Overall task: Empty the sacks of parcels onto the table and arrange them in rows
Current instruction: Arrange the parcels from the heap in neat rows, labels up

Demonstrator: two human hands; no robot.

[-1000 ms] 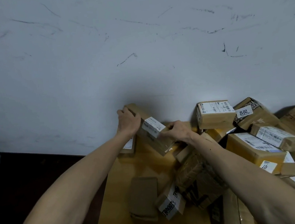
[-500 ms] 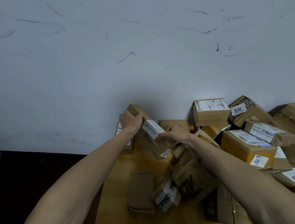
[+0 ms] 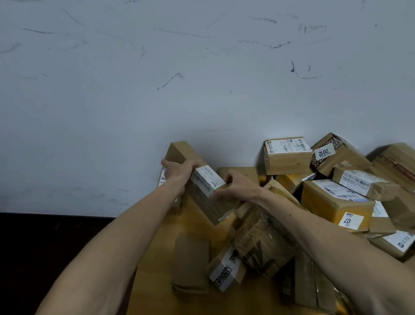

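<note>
A long brown cardboard parcel with a white label stands tilted at the table's far left corner, against the wall. My left hand grips its upper part and my right hand grips its right side near the label. Behind my left hand a small parcel leans on the wall, mostly hidden. A heap of brown and yellow parcels covers the right of the wooden table. A flat brown parcel and a taped one lie in front.
The grey scuffed wall runs right behind the table. The table's left edge drops to a dark floor. Bare wood shows at the near left of the table. A box labelled 2012 sits at the back.
Both hands have kept hold of the long parcel and tipped it more upright toward the wall; the left hand has shifted onto its top. The camera has tilted slightly.
</note>
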